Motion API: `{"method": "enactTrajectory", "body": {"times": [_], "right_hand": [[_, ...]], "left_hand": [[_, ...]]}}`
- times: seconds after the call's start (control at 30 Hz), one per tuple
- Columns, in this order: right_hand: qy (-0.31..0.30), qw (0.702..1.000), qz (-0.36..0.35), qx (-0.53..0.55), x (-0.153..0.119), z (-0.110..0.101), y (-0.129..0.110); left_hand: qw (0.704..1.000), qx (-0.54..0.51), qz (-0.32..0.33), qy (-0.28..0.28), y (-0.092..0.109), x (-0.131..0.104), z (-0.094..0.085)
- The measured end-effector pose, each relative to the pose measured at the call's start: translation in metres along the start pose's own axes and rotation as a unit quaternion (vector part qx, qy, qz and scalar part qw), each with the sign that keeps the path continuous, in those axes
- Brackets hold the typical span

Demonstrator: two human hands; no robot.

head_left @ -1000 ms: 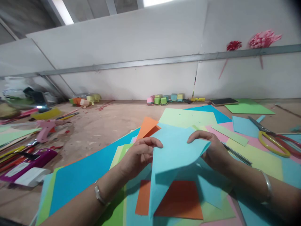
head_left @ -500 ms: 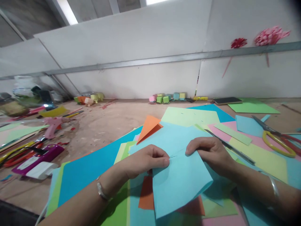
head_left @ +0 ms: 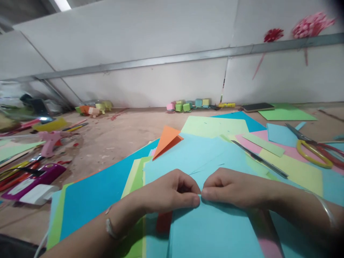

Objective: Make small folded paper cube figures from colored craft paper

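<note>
Both hands pinch the far edge of a light blue sheet of paper (head_left: 212, 233), thumbs on top and fingertips almost meeting. My left hand (head_left: 172, 191) is closed on the edge from the left. My right hand (head_left: 231, 188) grips the same edge just beside it. The sheet spreads toward me and runs out of the bottom of the view. Under it lies a larger light blue sheet (head_left: 188, 150) with thin pencil-like marks. A folded orange paper piece (head_left: 166, 141) rests beyond my left hand, and part of another orange piece (head_left: 163, 222) shows beneath the held sheet.
Scissors (head_left: 313, 147) and a dark pen (head_left: 259, 159) lie on papers at right. At left are a pink glue gun (head_left: 49, 141), a purple device (head_left: 34, 181) and a white plug (head_left: 39, 194). Small paper cubes (head_left: 185, 105) and a phone (head_left: 258, 107) stand along the wall.
My hands have come together at the paper's far edge, the right moving left and down. The sheet, earlier tilted with a curled right corner, now lies flatter and nearer me. The view has shifted slightly.
</note>
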State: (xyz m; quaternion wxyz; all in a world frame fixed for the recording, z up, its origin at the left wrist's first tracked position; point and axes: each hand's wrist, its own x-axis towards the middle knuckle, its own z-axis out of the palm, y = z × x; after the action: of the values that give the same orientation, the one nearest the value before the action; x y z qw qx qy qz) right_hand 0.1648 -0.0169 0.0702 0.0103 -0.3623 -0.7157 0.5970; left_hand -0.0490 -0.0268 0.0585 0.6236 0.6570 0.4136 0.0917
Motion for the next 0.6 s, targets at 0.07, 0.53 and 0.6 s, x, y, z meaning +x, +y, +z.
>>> {"method": "enactTrajectory", "body": {"times": [0.07, 0.53, 0.6], "right_hand": [[0.009, 1.0, -0.007, -0.02, -0.001, 0.005, 0.0], [0.154, 0.988, 0.021, -0.022, -0.006, -0.041, 0.014], [0.23, 0.973, -0.002, 0.004, -0.006, -0.046, 0.016]], "left_hand": [[1.0, 0.005, 0.006, -0.005, 0.002, -0.001, 0.006], [0.988, -0.027, -0.001, 0.154, -0.011, 0.0, -0.051], [0.982, -0.066, -0.01, 0.179, -0.013, -0.001, -0.057]]}}
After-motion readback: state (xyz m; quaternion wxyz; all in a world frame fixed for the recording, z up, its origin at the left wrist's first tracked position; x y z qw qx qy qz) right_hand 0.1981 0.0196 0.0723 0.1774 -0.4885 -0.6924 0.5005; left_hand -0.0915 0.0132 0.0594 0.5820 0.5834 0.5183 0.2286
